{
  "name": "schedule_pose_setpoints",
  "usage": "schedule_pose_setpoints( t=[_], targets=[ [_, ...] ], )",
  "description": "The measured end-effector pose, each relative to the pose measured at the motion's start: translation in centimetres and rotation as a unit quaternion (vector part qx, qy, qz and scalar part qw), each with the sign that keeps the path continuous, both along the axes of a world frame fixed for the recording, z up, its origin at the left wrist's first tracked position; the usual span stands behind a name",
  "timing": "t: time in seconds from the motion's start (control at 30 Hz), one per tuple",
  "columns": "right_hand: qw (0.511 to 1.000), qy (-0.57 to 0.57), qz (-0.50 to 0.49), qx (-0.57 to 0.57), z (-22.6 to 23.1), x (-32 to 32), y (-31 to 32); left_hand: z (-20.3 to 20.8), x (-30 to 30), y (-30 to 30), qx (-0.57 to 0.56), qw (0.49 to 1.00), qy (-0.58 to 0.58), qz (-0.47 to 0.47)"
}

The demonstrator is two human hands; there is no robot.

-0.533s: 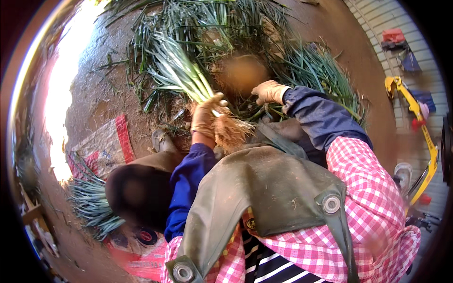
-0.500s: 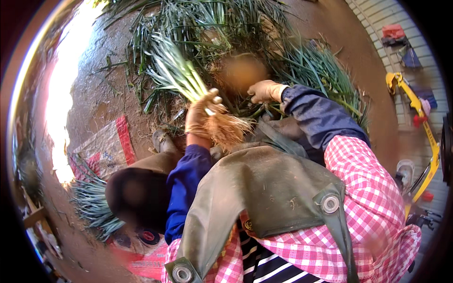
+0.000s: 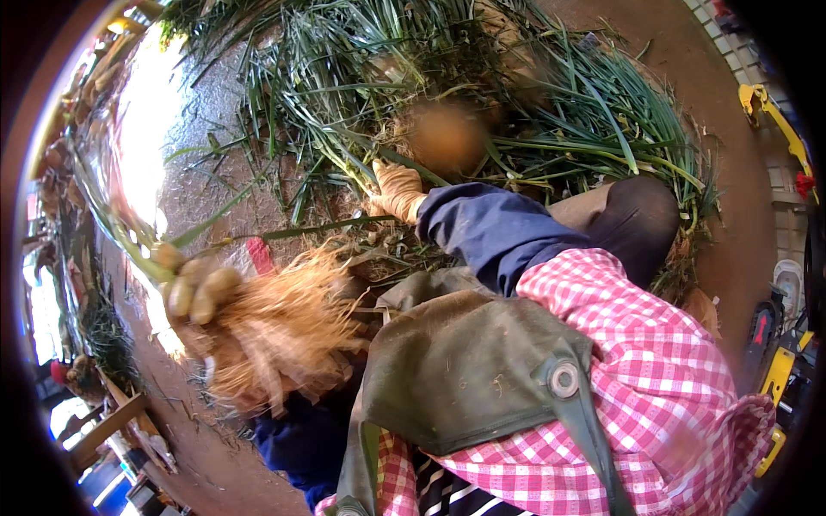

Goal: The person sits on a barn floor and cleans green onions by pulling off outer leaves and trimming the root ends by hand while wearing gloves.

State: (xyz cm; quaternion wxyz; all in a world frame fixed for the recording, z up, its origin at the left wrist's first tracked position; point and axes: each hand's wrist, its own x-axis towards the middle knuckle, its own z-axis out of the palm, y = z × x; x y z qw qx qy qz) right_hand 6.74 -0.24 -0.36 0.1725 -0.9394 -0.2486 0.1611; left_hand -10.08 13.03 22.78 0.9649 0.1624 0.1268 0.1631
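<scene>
At the left, raised close to the camera, my gloved left hand (image 3: pixel 200 291) is closed round a bunch of green onions (image 3: pixel 142 258). Its stringy tan roots (image 3: pixel 280 331) hang toward my lap, smeared by motion, and the leaves point up and left. My right hand (image 3: pixel 397 191), in a tan glove, reaches across to the middle, its fingers curled on the pale stalks of more green onions (image 3: pixel 344 159) at the near side of the heap. Part of its fingertips is hidden by the stalks and glare.
A large heap of green onions (image 3: pixel 594 112) spreads over the wet brown floor ahead and to the right. My bent knee (image 3: pixel 641 224) stands beside it. At the right are a yellow metal frame (image 3: pixel 779 120) and a pale shoe (image 3: pixel 788 285). Wooden slats (image 3: pixel 103 430) stand at the lower left.
My left hand has swung left and nearer the camera with its bunch. My right hand has moved left along the heap to other stalks. The view has shifted too.
</scene>
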Motion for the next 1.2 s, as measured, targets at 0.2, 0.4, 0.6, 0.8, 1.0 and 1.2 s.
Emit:
schedule_pose_setpoints(
  t=[0.2, 0.4, 0.6, 0.8, 1.0, 1.2],
  targets=[
    [0.998, 0.024, -0.033, -0.040, -6.1, 0.8, 0.7, -1.0, 0.8, 0.3, 0.002, 1.000, 0.004, 0.010],
    [0.977, 0.122, 0.025, 0.176, 1.4, 2.0, 0.3, -1.6, 0.6, 0.2, 0.008, 1.000, 0.022, 0.006],
    [0.414, 0.737, 0.190, 0.500, 13.0, -4.0, 3.8, -0.5, 1.3, -1.1, 0.030, 0.998, 0.042, -0.024],
    [0.556, 0.660, 0.289, 0.414, 12.6, -1.8, 0.0, 0.0, 2.7, -4.0, 0.050, 0.995, 0.041, -0.070],
    [0.712, 0.549, 0.266, 0.347, 16.8, 1.5, -8.2, 0.2, 3.1, -7.0, 0.062, 0.991, 0.045, -0.110],
    [0.777, 0.536, 0.236, 0.229, 14.9, 9.3, -20.2, 0.1, 1.9, -7.5, 0.074, 0.989, 0.054, -0.119]
  ],
)
